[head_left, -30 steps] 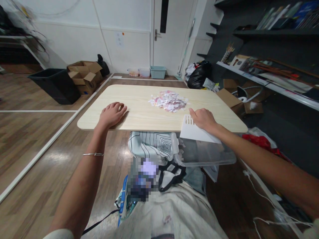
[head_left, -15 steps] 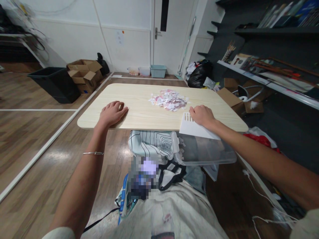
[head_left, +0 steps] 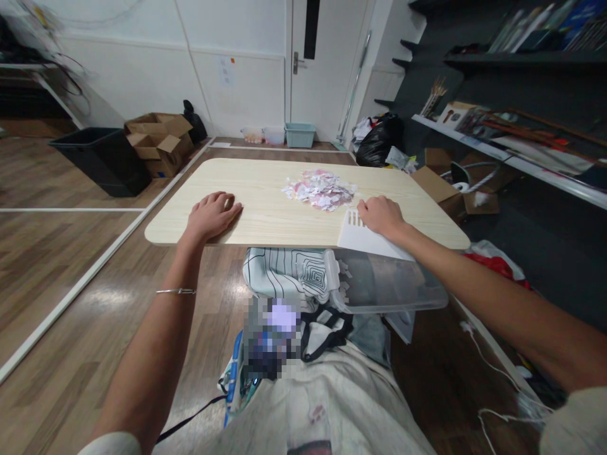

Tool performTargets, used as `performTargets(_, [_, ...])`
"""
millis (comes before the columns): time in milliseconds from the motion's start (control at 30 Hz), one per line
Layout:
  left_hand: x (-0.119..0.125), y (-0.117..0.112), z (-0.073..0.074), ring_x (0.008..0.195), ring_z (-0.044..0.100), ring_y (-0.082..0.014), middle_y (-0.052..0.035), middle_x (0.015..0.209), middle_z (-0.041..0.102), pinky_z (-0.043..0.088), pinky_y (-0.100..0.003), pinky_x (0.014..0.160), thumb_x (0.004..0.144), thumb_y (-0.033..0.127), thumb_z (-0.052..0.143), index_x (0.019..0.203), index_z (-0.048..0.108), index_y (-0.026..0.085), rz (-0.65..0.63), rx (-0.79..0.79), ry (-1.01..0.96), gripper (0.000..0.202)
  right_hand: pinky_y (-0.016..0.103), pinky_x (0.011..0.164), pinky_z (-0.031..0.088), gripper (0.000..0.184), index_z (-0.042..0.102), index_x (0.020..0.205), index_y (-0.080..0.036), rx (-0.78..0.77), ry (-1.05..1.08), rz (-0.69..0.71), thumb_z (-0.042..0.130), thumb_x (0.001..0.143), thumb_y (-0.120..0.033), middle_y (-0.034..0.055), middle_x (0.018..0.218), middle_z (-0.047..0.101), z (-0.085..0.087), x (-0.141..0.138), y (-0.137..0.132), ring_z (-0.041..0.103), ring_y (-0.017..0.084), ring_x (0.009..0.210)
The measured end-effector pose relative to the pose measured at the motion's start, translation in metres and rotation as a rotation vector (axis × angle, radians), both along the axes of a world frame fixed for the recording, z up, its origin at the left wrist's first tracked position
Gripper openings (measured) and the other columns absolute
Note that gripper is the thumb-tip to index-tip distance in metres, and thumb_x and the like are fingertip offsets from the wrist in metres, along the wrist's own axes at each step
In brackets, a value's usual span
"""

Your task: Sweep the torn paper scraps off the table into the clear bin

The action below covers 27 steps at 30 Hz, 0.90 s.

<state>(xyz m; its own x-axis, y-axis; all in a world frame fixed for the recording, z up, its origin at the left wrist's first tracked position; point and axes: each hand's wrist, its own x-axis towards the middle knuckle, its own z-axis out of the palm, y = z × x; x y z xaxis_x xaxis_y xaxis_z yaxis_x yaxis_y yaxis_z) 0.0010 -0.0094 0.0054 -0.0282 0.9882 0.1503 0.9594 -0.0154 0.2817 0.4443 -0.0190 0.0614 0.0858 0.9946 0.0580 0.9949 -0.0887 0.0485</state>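
My left hand [head_left: 211, 215] rests on the left part of the pale wooden tabletop [head_left: 265, 221], with its fingers loosely bent, the thumb apart and nothing in it. On the right, my right hand [head_left: 382, 216] is closed over the upper edge of a white sheet with a row of slots [head_left: 367, 241]. That sheet lies slanted at the table's near edge, partly sticking out past it. My right fingertips are hidden under the hand. Beyond and between both hands sits a heap of small torn paper pieces [head_left: 320, 189], white with some pink.
Below the near edge are a clear plastic box [head_left: 393, 287] with paper bits and a patterned cloth [head_left: 284, 275]. A black bin [head_left: 102, 164] and cardboard boxes [head_left: 164, 142] stand at left. Loaded shelves [head_left: 512, 148] line the right wall.
My right hand and the white slotted sheet have shifted slightly away from me, farther onto the table. My left hand stays in place, and the paper heap looks the same.
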Motion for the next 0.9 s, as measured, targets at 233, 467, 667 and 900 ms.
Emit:
performTargets(233, [-0.0008, 0.0015, -0.0031, 0.176, 0.055, -0.0438, -0.0177, 0.188, 0.063, 0.044, -0.066, 0.146, 0.117, 0.065, 0.038, 0.167, 0.072, 0.023, -0.016, 0.012, 0.008, 0.074, 0.043, 0.114, 0.065, 0.062, 0.094, 0.141, -0.004, 0.035, -0.011, -0.014, 0.043, 0.125, -0.035, 0.0332, 0.142, 0.089, 0.0007, -0.0032, 0.0006, 0.086, 0.045, 0.142])
performTargets(467, [-0.0024, 0.0024, -0.0042, 0.176, 0.056, -0.0429, -0.0161, 0.188, 0.064, 0.045, -0.066, 0.146, 0.119, 0.065, 0.04, 0.167, 0.072, 0.026, -0.012, 0.009, 0.017, 0.07, 0.039, 0.11, 0.063, 0.062, 0.095, 0.138, -0.006, 0.043, 0.009, -0.019, 0.043, 0.127, -0.037, 0.0317, 0.14, 0.09, -0.0012, -0.0007, 0.0042, 0.087, 0.042, 0.14])
performTargets(667, [0.0002, 0.001, -0.0036, 0.174, 0.059, -0.0404, -0.0136, 0.187, 0.066, 0.047, -0.062, 0.146, 0.12, 0.062, 0.045, 0.168, 0.073, 0.03, 0.01, 0.015, 0.029, 0.064, 0.037, 0.11, 0.062, 0.06, 0.095, 0.137, -0.007, 0.051, 0.024, 0.001, 0.044, 0.127, -0.035, 0.0307, 0.139, 0.091, -0.0023, 0.0007, 0.0026, 0.088, 0.041, 0.139])
performTargets(900, [0.0012, 0.0003, -0.0026, 0.176, 0.056, -0.0407, -0.0145, 0.189, 0.063, 0.045, -0.063, 0.147, 0.12, 0.064, 0.041, 0.169, 0.072, 0.027, 0.015, 0.003, 0.027, 0.069, 0.038, 0.103, 0.061, 0.061, 0.097, 0.132, -0.007, 0.062, 0.021, 0.018, 0.043, 0.125, -0.035, 0.031, 0.133, 0.092, -0.0042, 0.0031, 0.0046, 0.089, 0.042, 0.132])
